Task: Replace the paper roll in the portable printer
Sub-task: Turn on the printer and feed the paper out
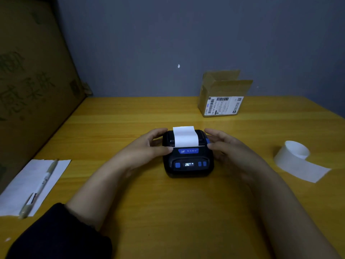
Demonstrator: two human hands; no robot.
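A small black portable printer (188, 161) with blue buttons and a lit display sits mid-table. A white paper strip (185, 136) comes out of its top slot and lies back over the lid. My left hand (149, 144) grips the printer's left side, thumb near the slot. My right hand (224, 144) rests against its right side, fingers spread over the lid edge. A second white paper roll (296, 157), partly unwound, lies on the table to the right.
An open cardboard box (222, 98) with a shipping label stands at the back right. A pen (40, 186) lies on white paper (24, 184) at the left. A large carton (31, 75) leans along the left side. The yellow wooden table (168, 212) meets a grey wall.
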